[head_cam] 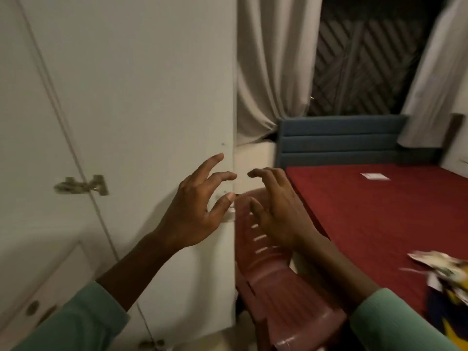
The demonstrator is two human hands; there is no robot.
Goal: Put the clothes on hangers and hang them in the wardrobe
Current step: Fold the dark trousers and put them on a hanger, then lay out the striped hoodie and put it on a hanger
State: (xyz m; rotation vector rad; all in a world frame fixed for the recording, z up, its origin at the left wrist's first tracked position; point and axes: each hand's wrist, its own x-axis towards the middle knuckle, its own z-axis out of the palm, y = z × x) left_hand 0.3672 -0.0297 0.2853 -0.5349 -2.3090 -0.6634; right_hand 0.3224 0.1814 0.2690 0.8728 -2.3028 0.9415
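Both hands were empty, the fingers spread wide and loosely bent. The left hand [195,211] hung before the free edge of the wardrobe door [126,97]; whether it touched the panel could not be told. The right hand [276,211] hovered over the back of a chair [276,287].

The clothes [448,272] lay well apart from both hands, to the right and lower, on the bed [367,211] towards its foot end and away from the headboard [339,140]. The right hand was the nearer one. The heap was blurred and cut by the frame edge, so its long axis could not be read. No hanger showed.

The door was flat, smooth and matt white, with a metal hinge [81,186] on it. The chair was glossy pink moulded plastic with a slotted back. The mattress cover was red and finely ribbed; the headboard blue, padded in horizontal bands. The clothes looked soft and crumpled — pale print, dark blue, yellow — and would likely sag when lifted.
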